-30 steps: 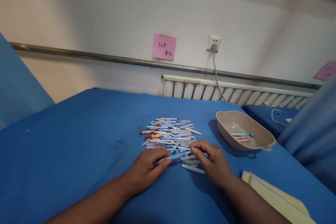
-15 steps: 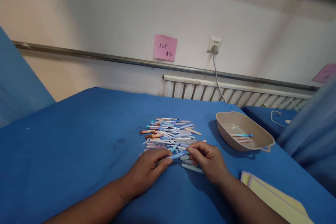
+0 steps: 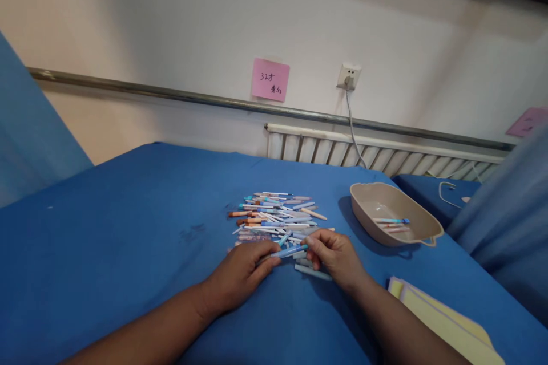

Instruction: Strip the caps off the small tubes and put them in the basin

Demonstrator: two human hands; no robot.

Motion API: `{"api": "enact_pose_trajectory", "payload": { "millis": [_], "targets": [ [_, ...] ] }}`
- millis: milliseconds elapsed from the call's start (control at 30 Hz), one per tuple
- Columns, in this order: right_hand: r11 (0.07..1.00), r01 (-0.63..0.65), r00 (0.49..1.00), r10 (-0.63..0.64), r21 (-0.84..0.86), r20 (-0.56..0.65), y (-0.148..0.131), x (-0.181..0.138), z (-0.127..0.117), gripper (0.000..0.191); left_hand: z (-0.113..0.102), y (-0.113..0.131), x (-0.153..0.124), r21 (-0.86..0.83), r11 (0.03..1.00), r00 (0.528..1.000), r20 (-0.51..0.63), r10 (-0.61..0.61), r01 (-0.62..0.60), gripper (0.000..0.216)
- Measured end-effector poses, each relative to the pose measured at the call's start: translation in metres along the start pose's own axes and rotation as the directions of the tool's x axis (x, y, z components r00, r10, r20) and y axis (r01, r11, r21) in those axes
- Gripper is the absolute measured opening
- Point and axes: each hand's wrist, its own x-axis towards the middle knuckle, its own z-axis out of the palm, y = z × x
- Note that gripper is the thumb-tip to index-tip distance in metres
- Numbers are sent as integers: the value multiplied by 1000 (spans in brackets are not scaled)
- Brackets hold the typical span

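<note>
A blue pen [image 3: 289,251] with a teal end lies slantwise between my two hands, just in front of a pile of pens [image 3: 274,218]. My left hand [image 3: 242,272] is closed around its left part, thumb and forefinger pressed on the barrel. At the teal end, the fingertips of my right hand [image 3: 338,258] pinch the pen. The pile has blue, white, orange and pinkish pens and refill-like sticks, lying mostly crosswise. Below my right fingers are some loose pale blue tubes [image 3: 313,272], partly hidden.
On the right stands a beige basin [image 3: 363,211] with a few pens in it [image 3: 391,220]. Yellow cloths or sheets [image 3: 445,319] lie near my right forearm. The blue-covered surface [image 3: 128,228] reaches a wall with a radiator [image 3: 317,145] and a socket [image 3: 349,76].
Both hands keep their hold on the blue pen. Its teal end now shows more plainly at my right fingertips. The view has shifted slightly.
</note>
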Motion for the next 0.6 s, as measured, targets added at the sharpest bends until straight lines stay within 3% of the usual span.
{"api": "enact_pose_trajectory", "payload": {
  "millis": [200,333,600],
  "targets": [
    [998,58,998,-58,35,7,3,-2,-2,48,3,0,2,-131,989,998,23,-61,63,27],
    [991,119,989,-114,55,-94,3,-3,0,39,2,1,1,-202,974,995,29,-95,99,28],
    [988,134,988,-127,78,-91,1,-3,4,29,2,5,-1,-185,977,994,45,-99,105,28]
  ]
}}
